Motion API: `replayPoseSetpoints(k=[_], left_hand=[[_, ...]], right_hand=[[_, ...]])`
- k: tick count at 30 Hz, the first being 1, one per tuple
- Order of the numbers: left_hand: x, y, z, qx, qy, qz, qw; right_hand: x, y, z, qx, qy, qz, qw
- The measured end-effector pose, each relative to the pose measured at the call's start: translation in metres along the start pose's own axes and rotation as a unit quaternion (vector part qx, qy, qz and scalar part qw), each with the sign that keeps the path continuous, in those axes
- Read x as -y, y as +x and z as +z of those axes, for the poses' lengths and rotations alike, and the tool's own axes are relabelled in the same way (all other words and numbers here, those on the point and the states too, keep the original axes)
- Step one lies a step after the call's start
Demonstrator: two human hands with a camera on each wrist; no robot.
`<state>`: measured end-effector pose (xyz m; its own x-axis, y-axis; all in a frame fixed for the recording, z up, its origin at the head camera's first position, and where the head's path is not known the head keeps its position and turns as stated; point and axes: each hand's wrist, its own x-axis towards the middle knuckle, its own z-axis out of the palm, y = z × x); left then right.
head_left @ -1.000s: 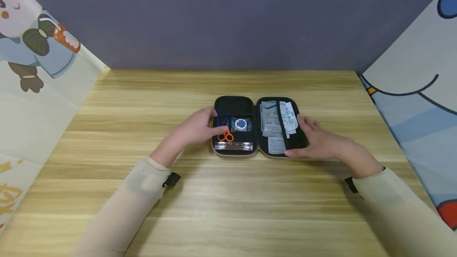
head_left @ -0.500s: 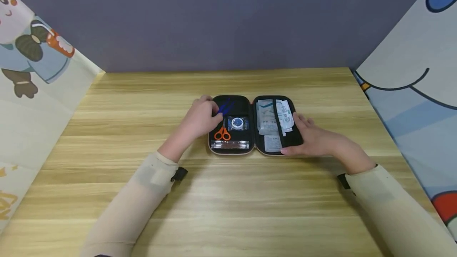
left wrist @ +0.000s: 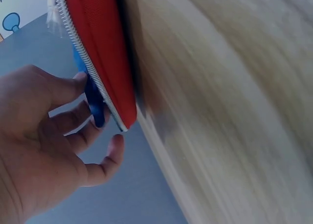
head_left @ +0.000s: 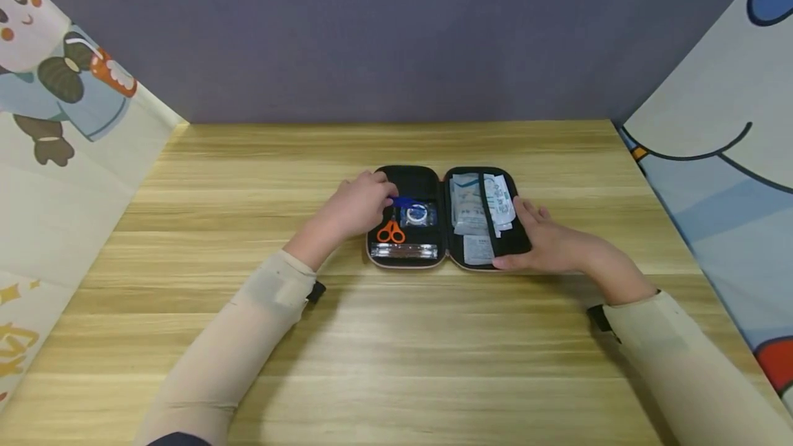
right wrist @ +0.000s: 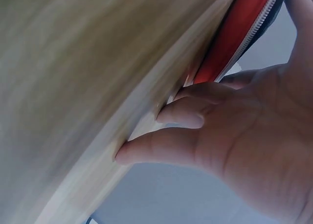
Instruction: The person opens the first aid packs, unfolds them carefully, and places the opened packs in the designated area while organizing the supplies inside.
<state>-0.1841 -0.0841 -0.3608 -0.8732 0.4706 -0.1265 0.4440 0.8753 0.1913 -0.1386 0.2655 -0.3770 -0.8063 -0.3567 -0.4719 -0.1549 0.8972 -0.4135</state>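
A small first-aid case (head_left: 405, 184) lies spread out on the table, black inside, with a red zipped shell (left wrist: 102, 43). My left hand (head_left: 356, 204) is over its left half, pinching blue tweezers (head_left: 405, 202) between thumb and fingers. In the left wrist view the blue tweezers (left wrist: 94, 99) lie along the zipper edge, partly hidden by the fingers. Just below are orange-handled scissors (head_left: 391, 231) and a wrapped roll (head_left: 418, 214). My right hand (head_left: 551, 243) rests at the case's right edge, thumb at the front corner; in the right wrist view several fingertips (right wrist: 122, 153) touch the table.
White packets (head_left: 469, 205) sit under a black strap in the case's right half. A shiny clear-wrapped strip (head_left: 405, 251) lies along the front of the left half. The wooden table (head_left: 396, 349) meets a dark back wall (head_left: 396, 40) and printed side panels.
My left hand has taken the blue tweezers from beside the scissors and lifted and turned them, so they now point right over the wrapped roll. The right hand stays at the case's edge.
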Motion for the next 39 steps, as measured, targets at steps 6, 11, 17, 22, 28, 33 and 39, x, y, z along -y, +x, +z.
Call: replayPoseSetpoints(k=[6, 11, 17, 22, 28, 33, 39], left_hand=[[-0.001, 0.006, 0.005, 0.002, 0.005, 0.003, 1.0000], [-0.008, 0.009, 0.007, 0.015, 0.023, 0.005, 0.9996], [-0.011, 0.006, 0.007, -0.003, 0.055, 0.002, 0.9985], [-0.011, 0.005, 0.005, -0.037, 0.084, 0.018, 0.9956], [-0.010, 0.005, 0.004, -0.057, 0.091, 0.027, 0.9939], [-0.007, 0.014, 0.007, -0.069, 0.063, 0.039, 0.9948], [-0.007, 0.023, 0.008, -0.062, 0.103, 0.052, 0.9914]], right_hand=[[0.002, -0.002, 0.000, 0.001, 0.007, 0.002, 1.000], [0.002, -0.001, 0.000, -0.001, 0.005, 0.004, 1.000], [0.002, 0.000, 0.000, -0.001, 0.005, 0.002, 1.000], [0.002, -0.002, 0.000, 0.001, 0.010, 0.005, 1.000], [0.003, -0.003, 0.000, 0.002, 0.018, 0.004, 1.000], [0.002, -0.003, 0.001, 0.001, 0.019, 0.006, 1.000], [0.001, -0.001, 0.002, 0.001, 0.017, 0.007, 1.000]])
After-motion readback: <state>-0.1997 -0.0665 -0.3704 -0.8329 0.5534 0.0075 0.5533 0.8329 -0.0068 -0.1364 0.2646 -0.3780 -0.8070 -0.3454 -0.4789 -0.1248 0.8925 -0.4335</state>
